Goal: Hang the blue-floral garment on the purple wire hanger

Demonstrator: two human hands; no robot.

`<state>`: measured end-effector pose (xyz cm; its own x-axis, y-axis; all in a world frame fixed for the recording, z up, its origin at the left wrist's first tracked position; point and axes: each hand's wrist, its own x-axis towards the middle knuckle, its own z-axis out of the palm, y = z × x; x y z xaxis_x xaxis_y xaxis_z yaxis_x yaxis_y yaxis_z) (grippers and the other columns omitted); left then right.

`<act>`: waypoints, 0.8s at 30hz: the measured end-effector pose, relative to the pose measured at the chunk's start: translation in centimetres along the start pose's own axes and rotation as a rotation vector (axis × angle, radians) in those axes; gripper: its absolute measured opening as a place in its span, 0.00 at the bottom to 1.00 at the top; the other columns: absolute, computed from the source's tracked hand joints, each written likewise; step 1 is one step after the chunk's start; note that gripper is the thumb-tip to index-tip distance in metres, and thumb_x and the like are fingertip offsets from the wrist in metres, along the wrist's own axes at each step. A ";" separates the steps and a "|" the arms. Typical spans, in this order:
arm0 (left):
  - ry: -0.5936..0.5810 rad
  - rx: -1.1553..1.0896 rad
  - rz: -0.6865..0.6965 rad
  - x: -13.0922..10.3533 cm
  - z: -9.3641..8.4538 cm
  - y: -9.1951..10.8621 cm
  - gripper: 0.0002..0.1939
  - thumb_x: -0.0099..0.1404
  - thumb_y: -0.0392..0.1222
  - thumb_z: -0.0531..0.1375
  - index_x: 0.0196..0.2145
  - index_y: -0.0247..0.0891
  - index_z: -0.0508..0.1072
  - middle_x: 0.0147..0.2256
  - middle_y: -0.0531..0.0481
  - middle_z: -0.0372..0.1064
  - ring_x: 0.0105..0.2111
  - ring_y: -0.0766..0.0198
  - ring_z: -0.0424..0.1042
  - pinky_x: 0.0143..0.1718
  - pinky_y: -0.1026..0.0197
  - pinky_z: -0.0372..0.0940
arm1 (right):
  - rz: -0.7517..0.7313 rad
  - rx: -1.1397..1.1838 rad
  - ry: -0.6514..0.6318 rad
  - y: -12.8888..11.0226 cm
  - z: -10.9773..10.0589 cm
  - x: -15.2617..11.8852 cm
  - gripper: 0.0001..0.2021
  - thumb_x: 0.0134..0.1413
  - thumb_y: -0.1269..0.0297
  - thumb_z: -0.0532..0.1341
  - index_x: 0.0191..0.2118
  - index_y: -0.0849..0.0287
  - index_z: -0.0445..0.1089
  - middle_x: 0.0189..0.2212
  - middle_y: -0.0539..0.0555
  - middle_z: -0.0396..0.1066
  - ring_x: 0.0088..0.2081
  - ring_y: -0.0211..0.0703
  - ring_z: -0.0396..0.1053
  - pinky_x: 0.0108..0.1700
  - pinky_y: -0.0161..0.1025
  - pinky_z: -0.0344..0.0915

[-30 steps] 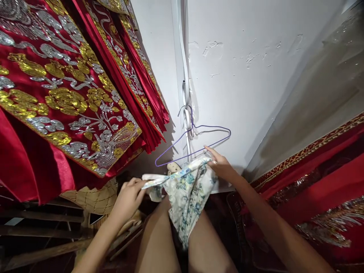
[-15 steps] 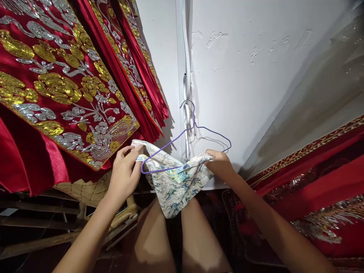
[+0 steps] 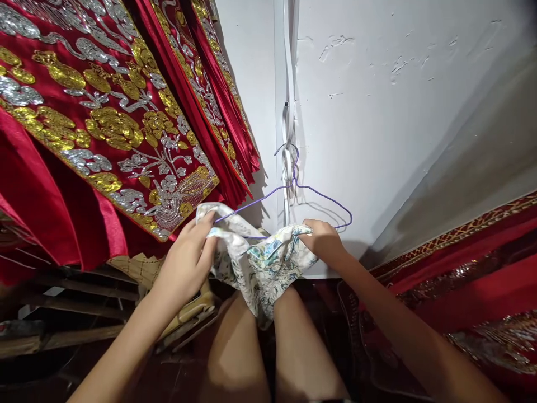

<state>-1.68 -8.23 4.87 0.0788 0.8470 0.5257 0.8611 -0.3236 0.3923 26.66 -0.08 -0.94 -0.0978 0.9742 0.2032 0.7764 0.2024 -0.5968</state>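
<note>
Against the white wall (image 3: 377,140), just below a purple wire hanger (image 3: 289,196), a floral cloth (image 3: 260,263) is bunched between the person's two hands. The left hand (image 3: 187,260) grips the cloth's left end, its fingers (image 3: 203,224) curled shut over the fabric where the hanger's left arm runs into it. The right hand (image 3: 323,243) pinches the cloth's right end, fingers closed on the edge, just under the hanger's right corner. The middle of the cloth sags down and its tail hangs between the person's bare knees (image 3: 235,347).

The hanger's hook sits on a white strip (image 3: 287,112) running up the wall. To the left, red drapes (image 3: 104,123) with gold and silver embroidery hang close, nearly touching the left hand. More red embroidered fabric (image 3: 470,268) lies to the right, well apart from the cloth. Wooden slats (image 3: 62,336) show in the dark below the left arm.
</note>
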 end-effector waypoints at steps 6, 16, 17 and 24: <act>0.044 -0.015 0.116 6.4 3.3 1.4 0.14 0.69 0.43 0.54 0.49 0.39 0.72 0.45 0.43 0.75 0.44 0.50 0.70 0.49 0.51 0.62 | -0.193 0.051 -0.017 -0.7 -0.2 -2.7 0.04 0.49 0.66 0.57 0.31 0.56 0.68 0.21 0.51 0.66 0.24 0.43 0.60 0.28 0.38 0.51; -0.037 0.076 0.201 7.3 3.6 -0.2 0.13 0.71 0.42 0.49 0.34 0.39 0.70 0.36 0.46 0.66 0.38 0.55 0.66 0.43 0.54 0.61 | 0.131 0.400 0.338 6.5 -7.1 -2.1 0.32 0.44 0.64 0.64 0.59 0.59 0.68 0.27 0.50 0.70 0.23 0.40 0.63 0.25 0.35 0.59; -0.026 0.079 0.187 7.4 3.5 0.0 0.12 0.71 0.42 0.49 0.34 0.39 0.69 0.37 0.45 0.66 0.40 0.54 0.67 0.44 0.54 0.62 | 0.145 0.402 0.184 6.6 -8.2 -2.0 0.24 0.46 0.63 0.64 0.51 0.60 0.75 0.27 0.51 0.72 0.26 0.42 0.66 0.26 0.35 0.60; 0.042 -0.092 0.035 8.3 3.4 -0.9 0.21 0.70 0.51 0.54 0.56 0.38 0.60 0.48 0.42 0.67 0.47 0.53 0.68 0.51 0.51 0.63 | 0.275 0.879 -0.317 7.4 -12.0 -3.0 0.18 0.39 0.48 0.72 0.29 0.59 0.78 0.26 0.56 0.78 0.30 0.51 0.75 0.33 0.41 0.68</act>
<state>-0.05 0.51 6.30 0.0849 0.8165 0.5711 0.8081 -0.3917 0.4399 40.23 -2.73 3.35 -0.2453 0.9541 -0.1716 0.0677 -0.1597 -0.9848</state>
